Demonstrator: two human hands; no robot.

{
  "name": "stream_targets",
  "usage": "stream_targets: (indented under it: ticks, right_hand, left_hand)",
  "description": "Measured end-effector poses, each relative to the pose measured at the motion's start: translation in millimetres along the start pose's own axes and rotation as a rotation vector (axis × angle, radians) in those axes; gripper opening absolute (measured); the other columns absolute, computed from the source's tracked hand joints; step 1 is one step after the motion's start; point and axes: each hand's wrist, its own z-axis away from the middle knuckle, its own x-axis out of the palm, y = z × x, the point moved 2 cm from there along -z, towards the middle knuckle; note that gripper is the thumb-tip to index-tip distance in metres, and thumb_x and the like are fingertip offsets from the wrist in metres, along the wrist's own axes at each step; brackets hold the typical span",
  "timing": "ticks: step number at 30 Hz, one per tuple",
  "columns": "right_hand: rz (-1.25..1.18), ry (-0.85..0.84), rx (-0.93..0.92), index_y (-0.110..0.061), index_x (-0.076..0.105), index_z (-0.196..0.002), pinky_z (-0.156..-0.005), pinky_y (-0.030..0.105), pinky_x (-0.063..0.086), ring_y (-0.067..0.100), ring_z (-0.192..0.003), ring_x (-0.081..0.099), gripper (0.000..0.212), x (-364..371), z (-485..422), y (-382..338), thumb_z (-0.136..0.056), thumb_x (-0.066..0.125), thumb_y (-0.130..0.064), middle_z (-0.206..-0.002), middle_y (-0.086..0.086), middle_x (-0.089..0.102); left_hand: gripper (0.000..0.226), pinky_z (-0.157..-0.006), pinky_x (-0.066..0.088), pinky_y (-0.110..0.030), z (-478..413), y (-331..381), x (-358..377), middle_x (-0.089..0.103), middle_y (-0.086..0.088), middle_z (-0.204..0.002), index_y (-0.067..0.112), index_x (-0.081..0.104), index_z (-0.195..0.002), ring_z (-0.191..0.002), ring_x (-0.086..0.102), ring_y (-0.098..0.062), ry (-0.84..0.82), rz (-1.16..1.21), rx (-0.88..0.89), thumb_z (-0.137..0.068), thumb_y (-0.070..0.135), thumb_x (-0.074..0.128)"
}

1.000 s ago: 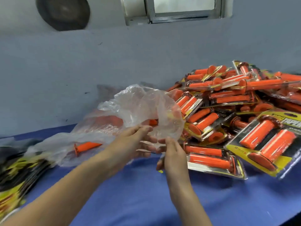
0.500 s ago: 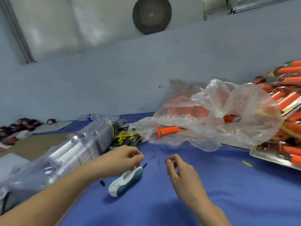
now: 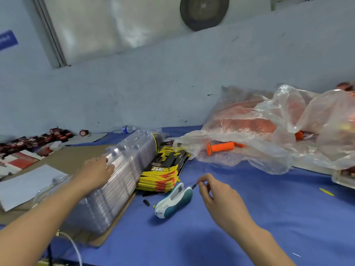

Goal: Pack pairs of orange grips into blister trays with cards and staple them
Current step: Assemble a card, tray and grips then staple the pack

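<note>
One orange grip [image 3: 220, 147] lies loose at the mouth of the thin plastic bag [image 3: 255, 156], flared end toward the cards; more show only as an orange blur through the film behind it. It looks rubbery and light, a ribbed tube with some give. It shouldn't slip much, and I'd take it round the middle of the barrel, clear of the flange.

Nearer us, the stack of clear trays [image 3: 123, 175] leans on its side over a sheet of cardboard [image 3: 76, 156]. They look thin, glossy and springy, nested tight, so one will likely cling to the next and should be peeled by its rim. The left hand [image 3: 96, 169] rests on the top of the stack, fingers bent over a rounded end. I can't tell from here whether they have hooked a tray.

Just beside the trays leans a fan of yellow-and-black cards [image 3: 163, 171], flat, stiff and printed. The white-and-teal stapler [image 3: 173, 200], smooth and rounded, lies on the blue cloth [image 3: 269, 217] below them.

The right hand [image 3: 217, 194] hangs over the cloth, thumb and forefinger drawn close at a small dark bit [image 3: 194, 186] by the stapler's end. Whether they hold it I cannot tell.
</note>
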Motion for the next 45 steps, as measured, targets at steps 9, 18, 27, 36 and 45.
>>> stream_targets:
  ticks: [9,18,27,36,45]
  right_hand:
    - [0.020,0.001,0.004,-0.038,0.045,-0.104,-0.073,0.040,0.050,0.022,-0.085,0.059,0.014,-6,0,2,-0.103,0.032,-0.040,-0.091,-0.010,0.064]
    - [0.054,-0.026,0.004,-0.039,0.045,-0.109,-0.073,0.037,0.048,0.020,-0.087,0.058,0.016,-6,1,3,-0.103,0.031,-0.041,-0.100,-0.011,0.066]
    - [0.081,-0.037,0.009,-0.039,0.044,-0.107,-0.073,0.037,0.048,0.019,-0.087,0.058,0.015,-9,4,6,-0.103,0.029,-0.039,-0.096,-0.013,0.063]
    - [0.094,-0.040,0.018,-0.040,0.043,-0.108,-0.076,0.037,0.049,0.019,-0.091,0.059,0.014,-9,6,4,-0.102,0.030,-0.039,-0.103,-0.014,0.064]
    - [-0.676,-0.115,0.203,-0.029,0.066,-0.096,-0.052,0.031,0.045,0.015,-0.053,0.058,0.025,-2,8,-31,-0.101,0.042,-0.024,-0.079,-0.004,0.067]
  left_hand:
    - [0.034,-0.080,0.049,-0.040,1,1,-3,0.065,-0.017,-0.106,0.009,0.065,-0.100,-0.095,0.060,-0.035,0.117,0.035,0.018,-0.100,0.036,0.043]
    - [0.034,-0.081,0.049,-0.040,-1,2,-19,0.068,-0.014,-0.110,0.012,0.061,-0.118,-0.098,0.061,-0.033,0.243,0.159,0.006,-0.100,0.036,0.046]
    - [0.034,-0.069,0.045,-0.041,7,8,-45,0.064,-0.020,-0.106,0.011,0.058,-0.120,-0.089,0.057,-0.036,0.497,0.255,-0.016,-0.100,0.035,0.044]
    - [0.032,-0.072,0.042,-0.038,4,1,-47,0.066,-0.016,-0.111,0.013,0.058,-0.121,-0.099,0.059,-0.034,0.279,0.345,-0.040,-0.099,0.033,0.049]
    - [0.032,-0.078,0.043,-0.034,2,0,-53,0.065,-0.006,-0.114,0.016,0.062,-0.118,-0.091,0.054,-0.020,0.077,0.347,-0.041,-0.097,0.039,0.053]
